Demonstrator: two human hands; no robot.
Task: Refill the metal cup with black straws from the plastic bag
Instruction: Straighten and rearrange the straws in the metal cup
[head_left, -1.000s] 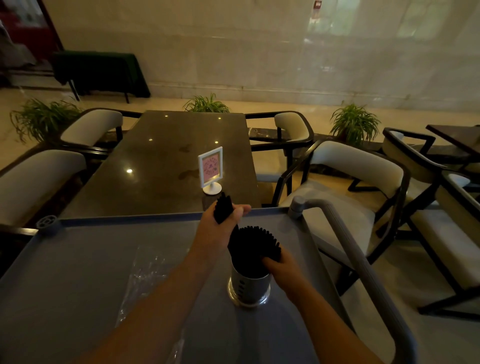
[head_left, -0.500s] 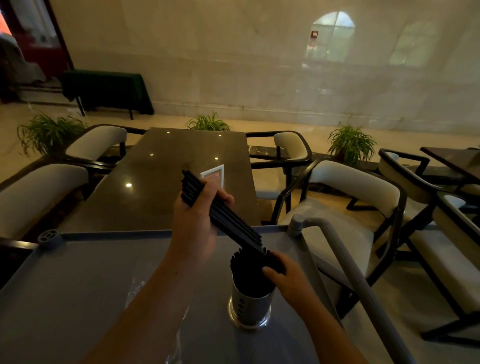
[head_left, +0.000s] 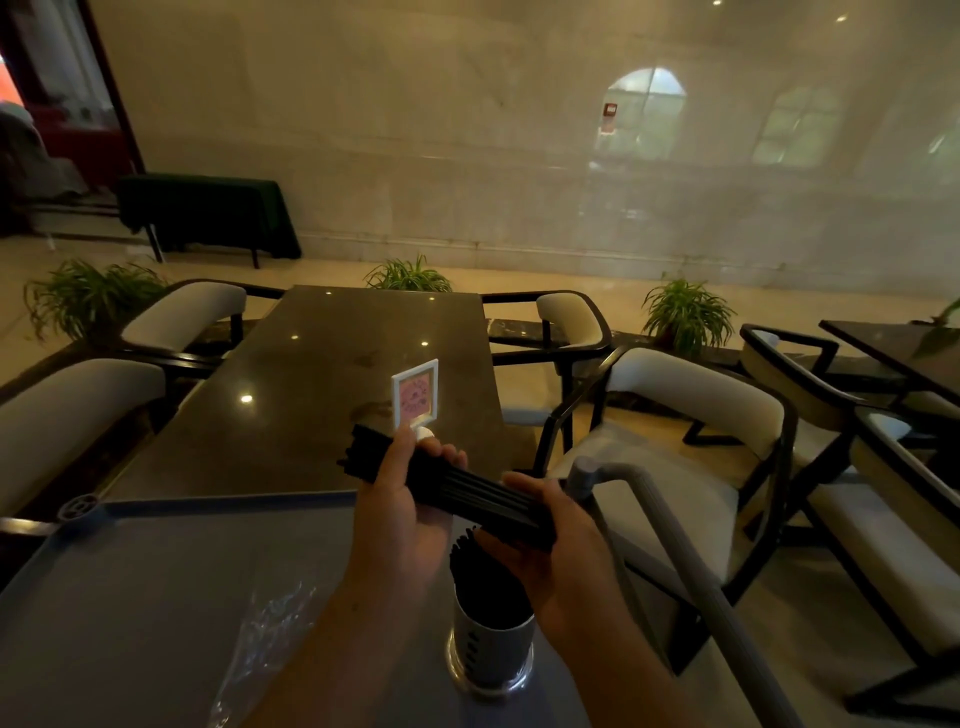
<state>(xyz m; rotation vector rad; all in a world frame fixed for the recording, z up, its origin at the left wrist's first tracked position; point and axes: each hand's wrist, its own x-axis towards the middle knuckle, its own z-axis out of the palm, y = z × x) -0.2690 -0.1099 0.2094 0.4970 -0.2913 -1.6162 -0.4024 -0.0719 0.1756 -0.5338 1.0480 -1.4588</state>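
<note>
Lying crumpled on the grey surface (head_left: 130, 597) at left: plastic bag (head_left: 270, 618). Left hand (head_left: 400, 499) and right hand (head_left: 556, 551) both wrap a bundle of black straws (head_left: 467, 493), held near-horizontal above the metal cup (head_left: 491, 649). Cup stands upright on the surface, already holding straws.

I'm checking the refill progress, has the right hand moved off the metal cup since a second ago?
Yes. The right hand has left the metal cup's rim and risen to take a grip on the bundle of black straws, held across above the cup.
</note>
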